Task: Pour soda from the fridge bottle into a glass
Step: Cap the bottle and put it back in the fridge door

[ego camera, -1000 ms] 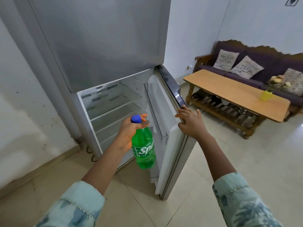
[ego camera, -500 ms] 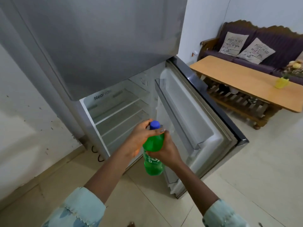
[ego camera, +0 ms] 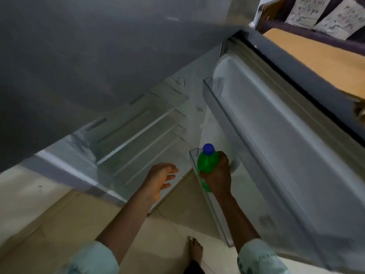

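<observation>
A green soda bottle (ego camera: 206,161) with a blue cap stands upright at the left end of the lower door shelf (ego camera: 209,202) of the open fridge. My right hand (ego camera: 218,175) is wrapped around its body; the bottle's lower part is hidden behind the hand. My left hand (ego camera: 158,179) hangs empty to the left of the bottle, fingers spread, in front of the fridge's lowest shelves. No glass is in view.
The fridge compartment (ego camera: 138,135) shows bare glass shelves. Its door (ego camera: 276,145) swings wide open to the right, with an upper door shelf (ego camera: 215,95). Behind the door are a wooden table (ego camera: 316,54) and a sofa with cushions (ego camera: 308,8). My bare foot (ego camera: 195,248) stands on the tiled floor.
The bottle passed from my left hand to my right hand and moved right and down to the door shelf. My left hand let go. The camera leaned closer and lower.
</observation>
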